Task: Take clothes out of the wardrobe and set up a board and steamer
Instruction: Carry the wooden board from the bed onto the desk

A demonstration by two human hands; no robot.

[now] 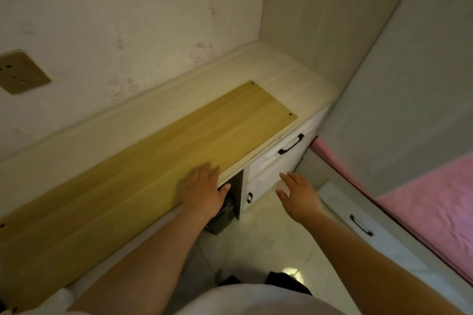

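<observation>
Torso: a pale garment fills the bottom centre of the frame; both bare forearms reach up from it.
Floor (268, 243): glossy light tiles at lower centre, with one bright reflection.
Left hand (203, 190): lies flat on the near edge of the board, fingers straight and released, thumb hanging past the edge. Judged purpose: to press the board down and steady it.
Right hand (298, 194): hovers over the floor in front of the drawers, fingers spread and released, grasping nothing. Judged role: free for the next adjustment.
Board (153, 161): a long yellow wood-grain panel, lying flat along the worktop from lower left to centre right, with small dark holes at its corners. Its near edge appears to overhang slightly.
Worktop (294, 77): a pale, rounded-edge surface running along the wall.
Drawers (279, 158): white fronts with black handles, below the worktop at centre right.
Recess: a dark object sits under the worktop below the left hand; what it is cannot be told.
Bed (422, 199): pink cover, right edge of the frame.
Wall socket (21, 71): upper left, on patterned wallpaper.
Steamer and clothes: not in view.
</observation>
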